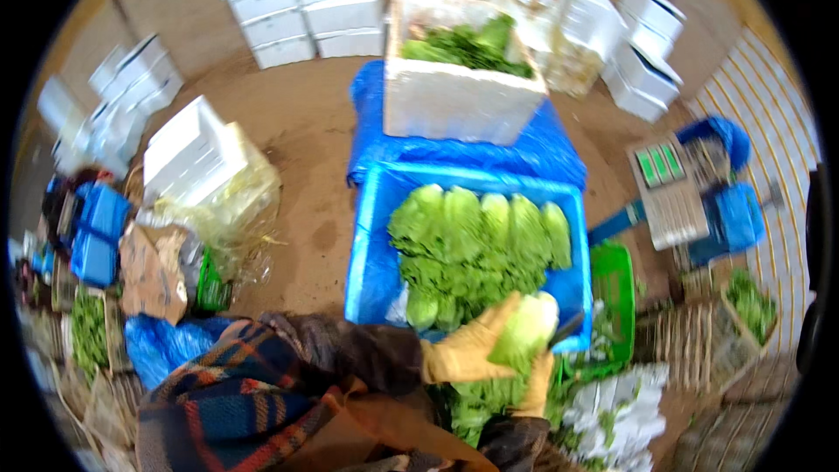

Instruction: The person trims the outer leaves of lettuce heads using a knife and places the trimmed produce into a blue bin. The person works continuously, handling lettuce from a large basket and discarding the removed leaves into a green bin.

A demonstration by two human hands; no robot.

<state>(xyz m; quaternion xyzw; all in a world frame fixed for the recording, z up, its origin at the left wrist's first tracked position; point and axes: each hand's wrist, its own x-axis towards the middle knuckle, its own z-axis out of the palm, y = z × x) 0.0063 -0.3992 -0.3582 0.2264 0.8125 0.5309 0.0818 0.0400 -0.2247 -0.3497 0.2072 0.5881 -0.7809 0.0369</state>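
Note:
Both of my hands wear yellowish gloves. My left hand (475,347) grips a pale green head of leafy lettuce (528,326) from its left side. Below its right side is my right hand (539,383), touching the same head; a dark blade-like object (567,330) juts out beside it, its handle hidden. Just beyond stands a blue plastic-lined crate (362,242) with rows of lettuce heads (468,223), pale bases outward. More loose lettuce (472,403) lies beneath my hands.
Behind the crate, a white foam box (459,101) of greens rests on blue sheeting (367,144). At right are a green basket (623,295) and a platform scale (668,196). White foam boxes (275,26) are stacked across the dirt floor; an open one (190,157) stands left.

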